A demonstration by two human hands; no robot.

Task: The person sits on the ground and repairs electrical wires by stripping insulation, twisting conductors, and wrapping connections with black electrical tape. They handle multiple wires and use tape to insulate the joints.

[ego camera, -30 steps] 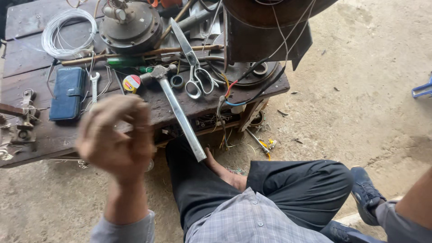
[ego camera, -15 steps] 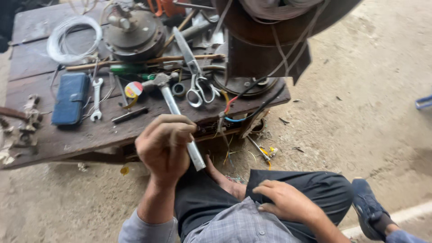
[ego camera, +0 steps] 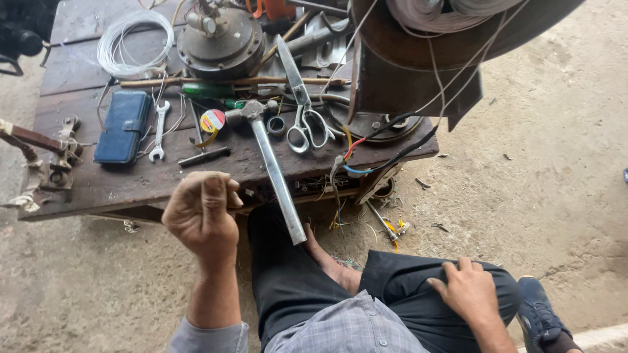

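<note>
My left hand [ego camera: 201, 214] hovers in front of the low wooden table [ego camera: 118, 186], fingers curled into a loose fist with nothing visible in it. It is just left of the metal handle of a hammer [ego camera: 273, 171], which lies on the table and sticks out over the front edge; they do not touch. My right hand [ego camera: 468, 291] rests flat on my right knee with its fingers apart. I sit with dark trousers and a bare foot under the table edge.
On the table lie scissors [ego camera: 304, 114], a tape roll [ego camera: 212, 121], a small wrench [ego camera: 158, 134], a blue wallet case [ego camera: 124, 125], a white wire coil [ego camera: 134, 42], a round motor housing [ego camera: 222, 39] and a wooden stick [ego camera: 229, 82]. A large wound brown casing [ego camera: 418, 65] stands at the right, a vise [ego camera: 46, 167] at the left.
My left hand swung right to the hammer handle, then drew back left and closed into a fist. My right hand came into view and settled on my knee.
</note>
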